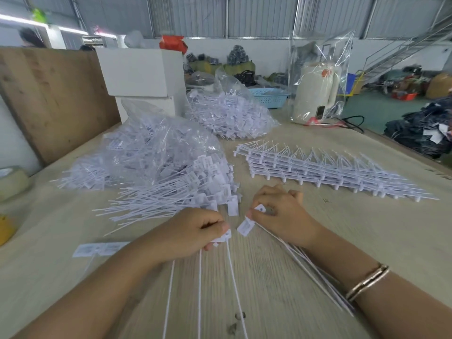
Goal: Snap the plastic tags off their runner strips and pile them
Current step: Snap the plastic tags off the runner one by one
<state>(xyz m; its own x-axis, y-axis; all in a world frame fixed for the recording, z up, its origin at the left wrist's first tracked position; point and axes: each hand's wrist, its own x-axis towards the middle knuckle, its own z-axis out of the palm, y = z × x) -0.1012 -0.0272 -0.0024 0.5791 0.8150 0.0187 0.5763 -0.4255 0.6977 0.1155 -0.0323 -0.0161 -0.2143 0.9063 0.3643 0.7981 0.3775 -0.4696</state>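
Note:
My left hand [188, 234] grips a few white plastic tags [223, 237] by their heads, their thin tails [233, 285] trailing toward me over the table. My right hand [278, 211] pinches another bunch of tags [245, 226], whose tails run back under my right wrist. The two bunches sit a small gap apart. Just beyond my hands lies a loose pile of separated tags [176, 199]. A stack of tags still on their runner strips [318, 167] lies at the right.
Two clear bags of tags [151, 148] [230, 113] sit behind the pile. A white box [141, 72], a bagged kettle [315, 91] and a blue basket [269, 96] stand at the back. A tape roll [12, 182] and a stray tag [97, 249] lie at the left.

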